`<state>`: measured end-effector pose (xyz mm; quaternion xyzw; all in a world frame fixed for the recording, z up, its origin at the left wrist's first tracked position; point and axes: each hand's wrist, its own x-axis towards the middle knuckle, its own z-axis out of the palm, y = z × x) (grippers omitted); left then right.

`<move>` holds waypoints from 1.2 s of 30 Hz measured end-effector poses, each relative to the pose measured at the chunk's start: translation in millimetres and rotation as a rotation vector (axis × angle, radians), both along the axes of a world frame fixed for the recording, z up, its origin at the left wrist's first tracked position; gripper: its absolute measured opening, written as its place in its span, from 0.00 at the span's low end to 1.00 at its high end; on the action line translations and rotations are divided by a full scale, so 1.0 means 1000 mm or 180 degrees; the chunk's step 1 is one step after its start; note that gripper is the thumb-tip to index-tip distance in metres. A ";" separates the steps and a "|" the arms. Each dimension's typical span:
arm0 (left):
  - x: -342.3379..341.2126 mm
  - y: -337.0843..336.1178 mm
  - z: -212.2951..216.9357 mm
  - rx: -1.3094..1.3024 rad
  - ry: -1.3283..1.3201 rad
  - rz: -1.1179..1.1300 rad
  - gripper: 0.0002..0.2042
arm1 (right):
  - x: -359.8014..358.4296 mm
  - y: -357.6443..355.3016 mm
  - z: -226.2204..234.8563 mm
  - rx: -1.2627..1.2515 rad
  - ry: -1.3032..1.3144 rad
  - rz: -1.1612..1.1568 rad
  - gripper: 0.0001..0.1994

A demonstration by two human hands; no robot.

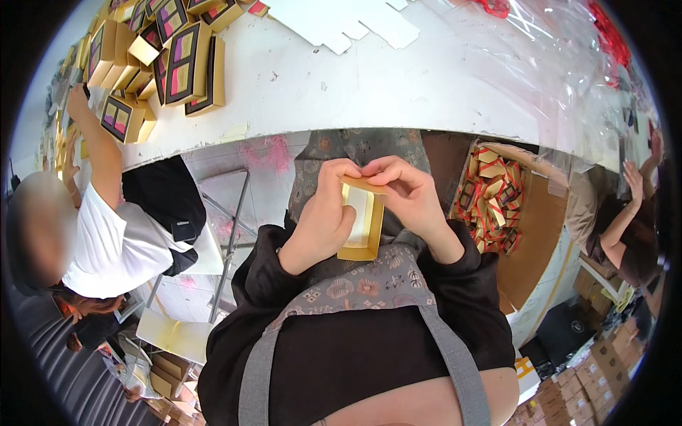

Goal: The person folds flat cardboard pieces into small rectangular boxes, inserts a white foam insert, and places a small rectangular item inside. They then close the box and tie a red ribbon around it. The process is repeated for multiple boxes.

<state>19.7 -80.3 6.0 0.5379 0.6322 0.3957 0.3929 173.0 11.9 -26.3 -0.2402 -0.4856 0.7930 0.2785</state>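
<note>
A small gold cardboard box, pale inside, is held above my lap. My left hand wraps round its left side, the thumb against the wall. At the box's far end, my right hand pinches a folded flap with thumb and fingertips. Both hands meet at that far edge, where the fingers hide part of the cardboard. The box's open side faces up and nothing shows inside it.
Gold boxes with dark inserts pile at the white table's far left. Flat white card sheets and clear plastic lie on it. A carton of small ribboned boxes stands right. Co-workers sit on both sides.
</note>
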 end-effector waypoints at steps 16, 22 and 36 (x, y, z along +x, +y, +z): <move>0.001 -0.001 0.000 -0.0138 -0.0730 0.0121 0.23 | 0.007 0.013 0.026 0.2306 -0.1747 0.0545 0.11; -0.009 0.021 0.012 0.0144 0.1823 -0.0324 0.07 | -0.012 0.012 0.028 0.4302 -0.2230 0.0699 0.10; -0.024 0.049 0.013 0.0103 0.2485 -0.1149 0.15 | -0.023 0.034 0.029 0.4900 -0.2235 0.1164 0.10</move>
